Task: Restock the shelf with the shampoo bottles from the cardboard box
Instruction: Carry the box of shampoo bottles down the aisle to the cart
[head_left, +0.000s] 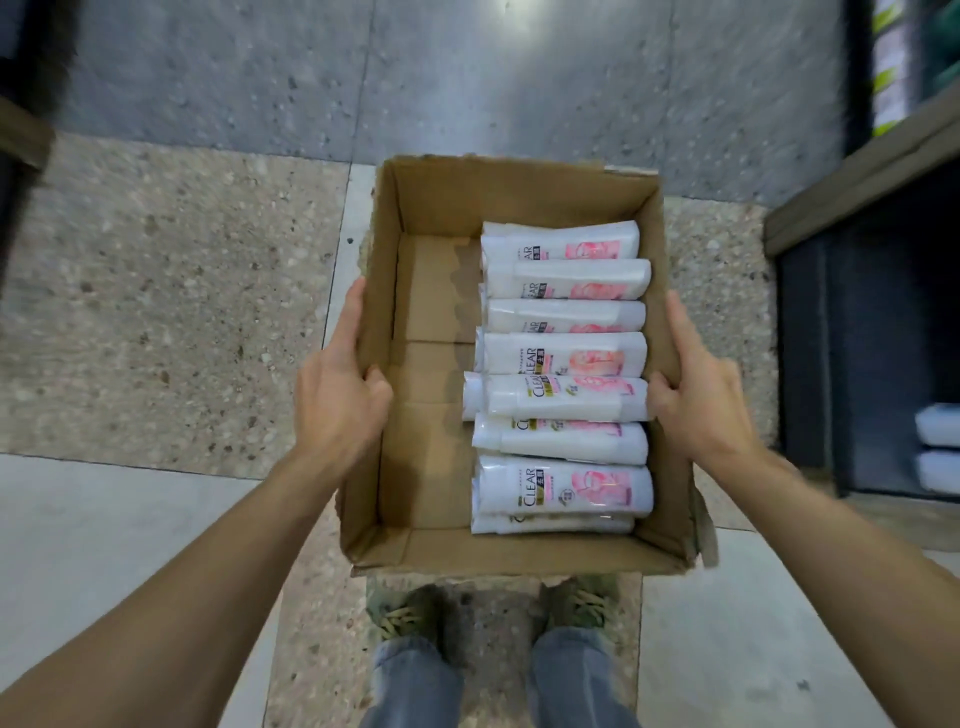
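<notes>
The left hand (337, 400) and right hand (698, 395) are clasping the box (514, 553) at frame centre, one on each long wall, thumbs hooked inside the rim and fingers spread flat on the outside. The box is hanging above the floor (156, 291), over the shoes (405, 613) at the bottom. The bottles (563, 358) are lying on their sides in one row along the box's right wall, leaving the left half bare. The shelf (862, 171) is standing at the right edge, a few white bottles already lying low in it. Carrying seems to be the step underway; next the box likely needs setting down near the shelf to free a hand for picking.
</notes>
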